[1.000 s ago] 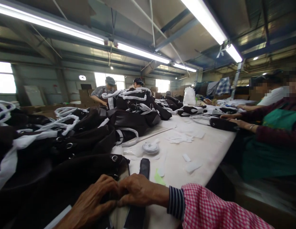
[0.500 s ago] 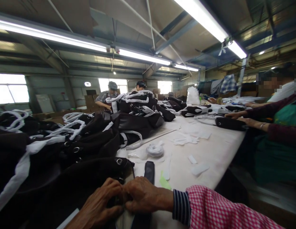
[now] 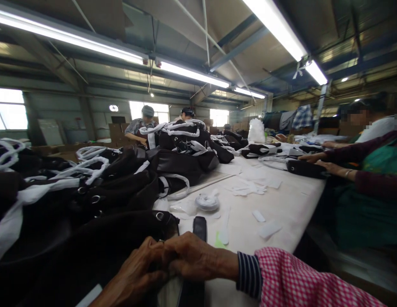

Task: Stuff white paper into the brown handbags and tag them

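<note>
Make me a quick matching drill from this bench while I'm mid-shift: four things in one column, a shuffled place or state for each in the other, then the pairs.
Things:
1. White coil
2. Black strap
3. Green scrap
4. Striped cuff

Places and states:
A. At the end of a checked sleeve
B. Partly hidden by the right hand
C. Wound in a ring
D. Against a white strip

Pairs: 1-C, 2-B, 3-D, 4-A
</note>
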Tool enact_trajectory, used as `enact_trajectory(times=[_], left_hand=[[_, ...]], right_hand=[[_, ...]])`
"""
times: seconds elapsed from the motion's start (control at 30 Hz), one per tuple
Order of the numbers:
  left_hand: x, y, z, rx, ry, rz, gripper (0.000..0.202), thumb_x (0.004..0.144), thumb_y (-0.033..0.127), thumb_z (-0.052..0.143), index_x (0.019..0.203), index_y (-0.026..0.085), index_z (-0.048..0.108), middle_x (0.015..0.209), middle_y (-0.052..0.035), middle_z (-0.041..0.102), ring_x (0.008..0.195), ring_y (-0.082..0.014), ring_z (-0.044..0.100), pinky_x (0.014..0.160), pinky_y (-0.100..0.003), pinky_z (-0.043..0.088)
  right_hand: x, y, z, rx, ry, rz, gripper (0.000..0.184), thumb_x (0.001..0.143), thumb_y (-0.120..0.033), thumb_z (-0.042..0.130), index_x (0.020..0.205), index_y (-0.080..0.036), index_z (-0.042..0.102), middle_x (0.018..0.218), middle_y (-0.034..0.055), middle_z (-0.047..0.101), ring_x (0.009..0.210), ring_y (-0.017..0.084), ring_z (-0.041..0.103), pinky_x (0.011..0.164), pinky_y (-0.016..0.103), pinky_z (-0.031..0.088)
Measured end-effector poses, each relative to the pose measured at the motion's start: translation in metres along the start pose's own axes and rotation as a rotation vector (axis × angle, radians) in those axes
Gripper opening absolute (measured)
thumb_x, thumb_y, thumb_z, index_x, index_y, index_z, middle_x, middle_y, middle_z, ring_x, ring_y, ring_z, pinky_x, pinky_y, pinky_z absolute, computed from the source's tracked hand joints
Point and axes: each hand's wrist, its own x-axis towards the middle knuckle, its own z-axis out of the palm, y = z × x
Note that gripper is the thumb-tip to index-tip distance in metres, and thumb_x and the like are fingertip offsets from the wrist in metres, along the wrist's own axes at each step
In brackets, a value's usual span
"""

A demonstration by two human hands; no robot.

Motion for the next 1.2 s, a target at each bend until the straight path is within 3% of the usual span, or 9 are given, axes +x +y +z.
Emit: enact_trajectory(times=[0.13, 0.27, 0.4, 0.57, 0.87, 1.03, 1.2], left_hand=[[0.0, 0.002, 0.005, 0.074, -0.056, 0.011, 0.009, 0.08, 0.027, 0.057, 0.08, 0.023, 0.065, 0.095, -0.0028, 0.063, 0.099, -0.0271, 0.055, 0.083, -0.036, 0.043], [-0.002, -0.004, 0.014, 0.106, 0.038, 0.076, 0.005, 0.084, 0.024, 0.056, 0.08, 0.023, 0.059, 0.092, -0.0012, 0.062, 0.099, -0.0246, 0.054, 0.085, -0.035, 0.041], [-0.003, -0.009, 0.015, 0.01, 0.112, 0.043, 0.007, 0.087, 0.026, 0.053, 0.082, 0.023, 0.057, 0.092, -0.0019, 0.06, 0.098, -0.0241, 0.055, 0.087, -0.035, 0.041], [-0.003, -0.008, 0.012, -0.082, 0.114, -0.02, 0.017, 0.09, 0.036, 0.051, 0.084, 0.022, 0.059, 0.092, -0.0031, 0.059, 0.093, -0.0248, 0.057, 0.083, -0.037, 0.043], [-0.004, -0.001, 0.013, 0.016, 0.063, -0.103, 0.009, 0.084, 0.027, 0.053, 0.087, 0.023, 0.06, 0.097, -0.0032, 0.059, 0.095, -0.0245, 0.058, 0.084, -0.036, 0.042], [-0.004, -0.003, 0.014, 0.023, 0.067, -0.088, 0.009, 0.083, 0.025, 0.052, 0.087, 0.022, 0.06, 0.097, -0.0021, 0.058, 0.093, -0.0222, 0.058, 0.084, -0.034, 0.041], [-0.006, 0.0, 0.012, 0.017, 0.057, -0.086, 0.008, 0.083, 0.024, 0.053, 0.087, 0.022, 0.06, 0.098, -0.001, 0.057, 0.094, -0.0218, 0.057, 0.086, -0.034, 0.04]], right_hand=[[-0.002, 0.019, -0.022, -0.217, -0.064, 0.088, 0.019, 0.079, -0.01, 0.063, 0.094, -0.02, 0.067, 0.096, 0.0015, 0.071, 0.088, 0.018, 0.066, 0.083, 0.026, 0.049], [-0.007, 0.063, -0.048, -0.606, 0.075, 0.32, 0.023, 0.083, -0.011, 0.059, 0.103, -0.018, 0.068, 0.103, 0.0074, 0.069, 0.096, 0.021, 0.064, 0.089, 0.031, 0.046], [-0.014, 0.104, -0.064, -0.696, 0.19, 0.481, 0.026, 0.088, -0.012, 0.053, 0.111, -0.012, 0.064, 0.107, 0.0142, 0.068, 0.104, 0.024, 0.062, 0.095, 0.035, 0.043], [-0.011, 0.124, -0.065, -0.712, 0.219, 0.534, 0.025, 0.089, -0.017, 0.056, 0.113, -0.016, 0.063, 0.109, 0.0111, 0.07, 0.102, 0.023, 0.062, 0.093, 0.033, 0.041], [0.004, 0.123, -0.066, -0.664, 0.252, 0.589, 0.013, 0.089, -0.021, 0.062, 0.095, -0.016, 0.072, 0.1, 0.0111, 0.073, 0.1, 0.025, 0.063, 0.089, 0.033, 0.04], [-0.004, 0.095, -0.077, -0.587, 0.248, 0.56, 0.014, 0.091, -0.023, 0.061, 0.084, -0.018, 0.073, 0.088, 0.0051, 0.074, 0.088, 0.02, 0.064, 0.082, 0.029, 0.041], [-0.029, 0.057, -0.084, -0.479, 0.182, 0.523, 0.012, 0.08, -0.015, 0.063, 0.069, -0.018, 0.067, 0.065, -0.0034, 0.061, 0.063, 0.012, 0.055, 0.061, 0.023, 0.035]])
